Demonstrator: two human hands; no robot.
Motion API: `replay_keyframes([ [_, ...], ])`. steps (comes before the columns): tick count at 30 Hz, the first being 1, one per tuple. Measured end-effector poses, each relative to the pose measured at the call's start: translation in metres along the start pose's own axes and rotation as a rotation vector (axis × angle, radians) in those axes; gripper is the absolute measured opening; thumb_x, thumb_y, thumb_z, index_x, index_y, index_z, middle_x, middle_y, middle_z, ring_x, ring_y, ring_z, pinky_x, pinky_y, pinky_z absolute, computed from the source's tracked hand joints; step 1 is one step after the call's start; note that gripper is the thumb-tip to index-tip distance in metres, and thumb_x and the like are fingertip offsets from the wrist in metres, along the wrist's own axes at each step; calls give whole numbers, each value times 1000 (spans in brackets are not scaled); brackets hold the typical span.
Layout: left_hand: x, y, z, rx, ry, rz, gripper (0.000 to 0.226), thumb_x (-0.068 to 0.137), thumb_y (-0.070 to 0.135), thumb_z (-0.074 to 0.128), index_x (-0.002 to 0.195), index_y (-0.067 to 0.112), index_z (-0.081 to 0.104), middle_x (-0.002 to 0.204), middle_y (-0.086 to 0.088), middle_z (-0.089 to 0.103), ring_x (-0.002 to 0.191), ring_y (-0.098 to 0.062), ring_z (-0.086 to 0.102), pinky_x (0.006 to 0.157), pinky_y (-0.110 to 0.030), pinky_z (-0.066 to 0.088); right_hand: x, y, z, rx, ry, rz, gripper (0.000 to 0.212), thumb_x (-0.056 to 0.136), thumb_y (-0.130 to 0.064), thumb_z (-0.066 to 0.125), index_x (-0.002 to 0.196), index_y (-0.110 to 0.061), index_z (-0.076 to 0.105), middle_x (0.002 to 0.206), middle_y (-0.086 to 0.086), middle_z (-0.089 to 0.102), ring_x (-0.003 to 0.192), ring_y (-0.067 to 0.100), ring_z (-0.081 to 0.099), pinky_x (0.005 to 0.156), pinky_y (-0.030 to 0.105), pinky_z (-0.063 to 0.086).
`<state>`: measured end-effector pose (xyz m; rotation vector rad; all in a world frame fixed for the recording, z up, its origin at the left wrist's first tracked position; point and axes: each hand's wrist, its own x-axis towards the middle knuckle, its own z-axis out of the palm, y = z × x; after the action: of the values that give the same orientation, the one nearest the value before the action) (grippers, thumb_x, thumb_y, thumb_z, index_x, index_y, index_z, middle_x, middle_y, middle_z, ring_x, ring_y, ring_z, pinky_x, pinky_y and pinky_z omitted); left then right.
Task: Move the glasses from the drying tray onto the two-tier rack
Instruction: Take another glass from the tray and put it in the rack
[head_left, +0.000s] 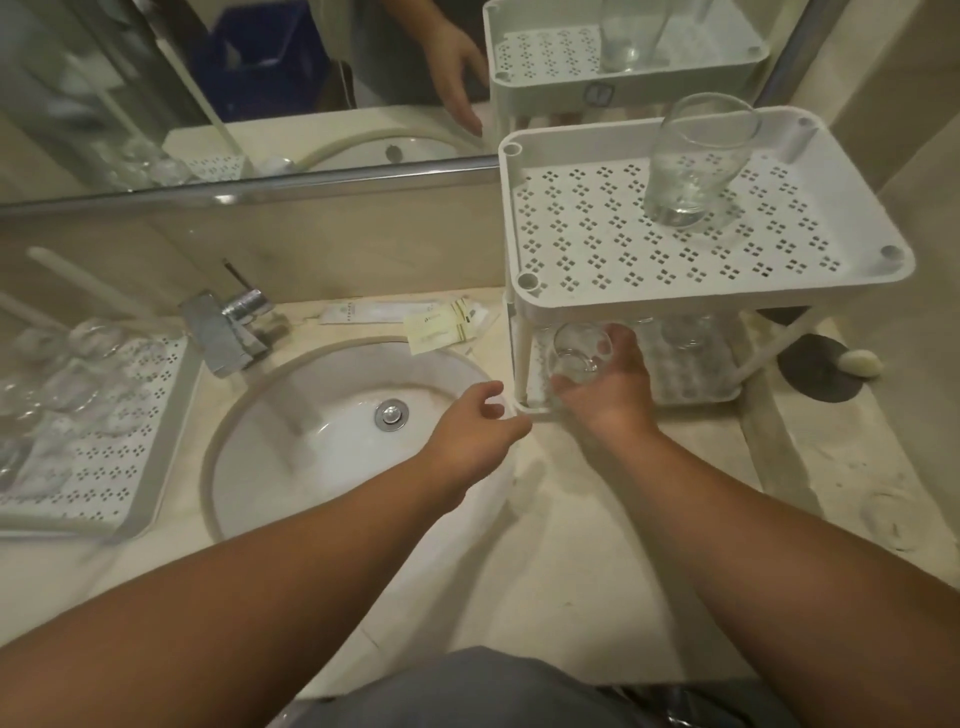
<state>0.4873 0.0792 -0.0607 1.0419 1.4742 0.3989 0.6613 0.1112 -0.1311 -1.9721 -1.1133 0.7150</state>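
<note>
The white two-tier rack (613, 299) stands right of the sink. A tall clear glass (691, 166) stands upright on its perforated top tier. My right hand (605, 384) is shut on a short clear glass (576, 353) at the front-left opening of the lower tier. Other glasses (685, 332) show dimly further back on the lower tier. My left hand (475, 428) hovers just left of the rack's front leg, fingers loosely curled, holding nothing. The white drying tray (111, 467) lies at the far left with several blurred clear glasses (67, 374) on it.
A round white sink (332, 431) with a chrome drain sits between tray and rack, its chrome faucet (223, 332) behind. Paper sachets (441, 325) lie behind the sink. A dark round mat (815, 369) with a pale soap is right of the rack. A mirror runs along the back.
</note>
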Motion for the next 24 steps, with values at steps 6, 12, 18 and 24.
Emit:
replay_keyframes([
  [6,-3,6,-7,99,-40,164,70,88,36,67,146,54,32,144,17,47,104,5,60,90,-28,50,15,10,20,15,-34,-10,78,63,-27,82,126,-32,37,129,-2,48,113,21,53,91,38,51],
  [12,-5,13,-6,125,-60,200,74,89,31,68,148,53,30,151,14,43,87,13,64,86,-24,48,29,12,28,-14,-54,-89,79,62,-27,82,129,-18,40,127,6,50,114,24,52,94,32,44],
  [18,-7,13,-7,75,-82,157,75,89,30,68,147,55,30,150,15,44,108,0,61,82,-22,49,32,10,35,-107,-69,-93,85,71,-32,82,138,-11,35,135,10,46,124,27,47,101,30,39],
  [24,-7,18,-7,30,-114,118,76,91,26,68,152,46,29,151,16,44,126,-6,51,101,-33,46,36,5,35,-157,-87,-127,82,73,-29,81,137,-6,35,134,15,46,125,30,45,105,37,38],
])
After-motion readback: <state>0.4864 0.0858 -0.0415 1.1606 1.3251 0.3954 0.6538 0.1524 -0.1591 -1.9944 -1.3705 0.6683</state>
